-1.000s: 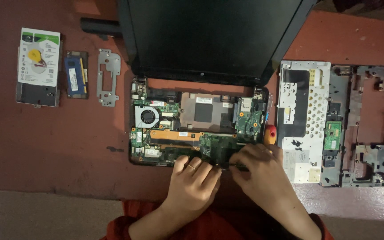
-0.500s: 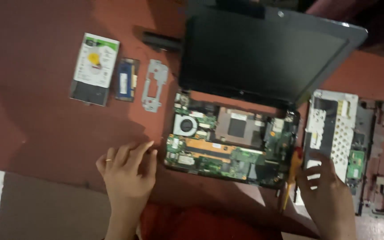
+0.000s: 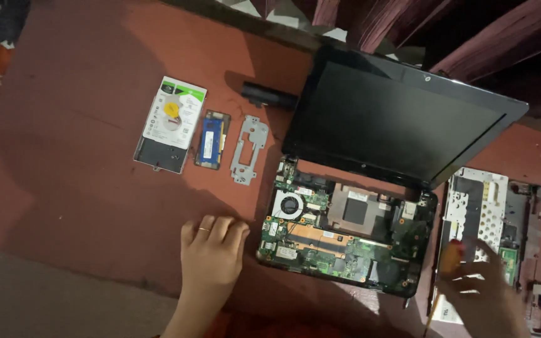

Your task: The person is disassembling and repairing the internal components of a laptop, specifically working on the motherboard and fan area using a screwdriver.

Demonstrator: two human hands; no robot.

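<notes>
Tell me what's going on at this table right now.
A person is working on an opened laptop whose circuit board and fan are exposed, with the screen tilted up behind. Their left hand rests flat on the red table just left of the laptop. Their right hand, blurred, holds an orange-handled screwdriver beside the removed keyboard panel. A hard drive, a memory module, a metal bracket and a black battery lie laid out to the left.
</notes>
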